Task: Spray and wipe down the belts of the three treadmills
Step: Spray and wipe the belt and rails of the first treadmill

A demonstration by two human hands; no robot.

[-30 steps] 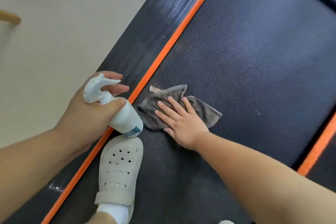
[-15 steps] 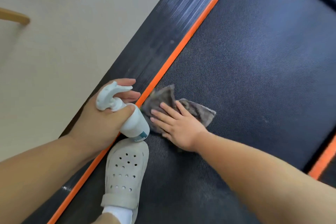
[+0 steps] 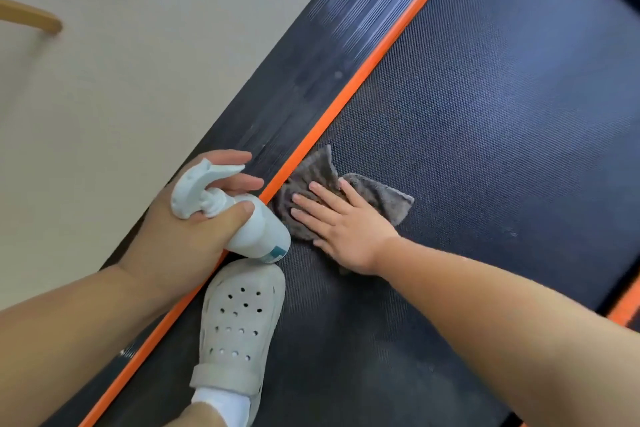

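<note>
A black textured treadmill belt (image 3: 485, 121) runs diagonally across the view, edged by an orange stripe (image 3: 374, 55). My right hand (image 3: 343, 222) lies flat with spread fingers on a grey cloth (image 3: 381, 194), pressing it to the belt right beside the orange stripe. My left hand (image 3: 187, 232) grips a white spray bottle (image 3: 256, 229) around its neck, trigger head pointing up and left, the bottle lying over the orange stripe next to the cloth.
My foot in a pale perforated clog (image 3: 239, 326) stands on the belt just below the bottle. A dark ribbed side rail (image 3: 311, 80) borders the belt on the left, beyond it beige floor (image 3: 121, 97). A wooden piece (image 3: 31, 19) shows far left. Another orange stripe (image 3: 623, 308) marks the right edge.
My right hand has slid the cloth leftward up against the orange stripe, bunching it. My left hand with the bottle stays beside it.
</note>
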